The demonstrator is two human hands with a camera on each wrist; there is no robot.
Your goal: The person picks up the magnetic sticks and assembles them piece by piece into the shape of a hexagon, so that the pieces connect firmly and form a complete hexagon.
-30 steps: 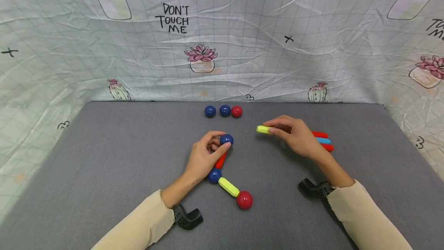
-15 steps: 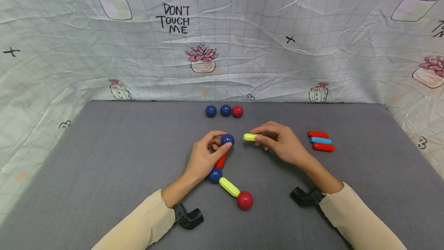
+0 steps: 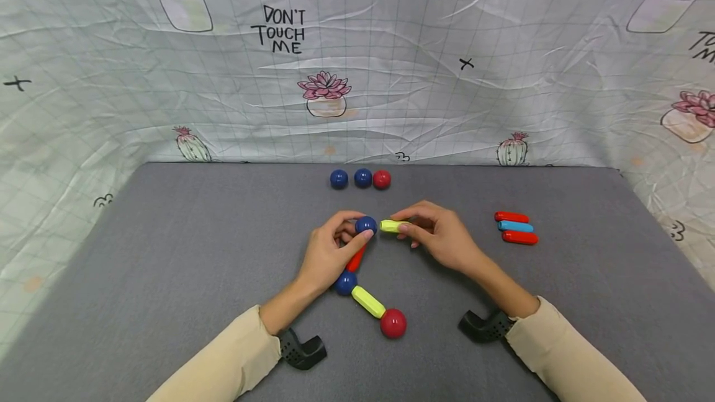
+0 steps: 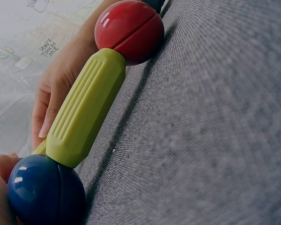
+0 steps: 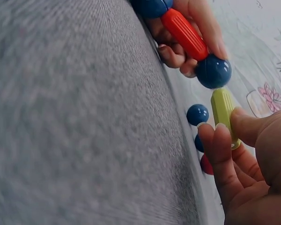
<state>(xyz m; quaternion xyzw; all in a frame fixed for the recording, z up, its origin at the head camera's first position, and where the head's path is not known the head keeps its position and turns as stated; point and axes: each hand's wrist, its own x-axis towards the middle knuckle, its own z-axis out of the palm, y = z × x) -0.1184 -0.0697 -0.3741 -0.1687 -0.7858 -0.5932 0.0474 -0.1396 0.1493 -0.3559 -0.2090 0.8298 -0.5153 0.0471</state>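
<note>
My left hand (image 3: 329, 250) pinches a blue ball (image 3: 365, 225) between thumb and fingers. From that ball a red rod (image 3: 355, 259) runs down to a second blue ball (image 3: 346, 283). A yellow-green rod (image 3: 368, 301) joins this one to a red ball (image 3: 393, 323) nearer the front. In my right hand (image 3: 441, 237) a ribbed yellow-green rod (image 3: 393, 226) is pinched by thumb and fingertips. Its free end points left at the held blue ball; the right wrist view shows that rod end (image 5: 220, 96) right beneath the ball (image 5: 214, 71), with hardly any gap.
Two blue balls (image 3: 339, 179) and a red ball (image 3: 382, 179) stand in a row at the table's back. On the right lie two red rods (image 3: 520, 237) with a blue rod (image 3: 516, 226) between them. A printed cloth (image 3: 391, 79) hangs behind the grey table (image 3: 195, 253).
My right hand has moved left and slightly forward toward me, bringing its yellow-green rod close to the held blue ball. The left hand and the joined pieces have stayed in place.
</note>
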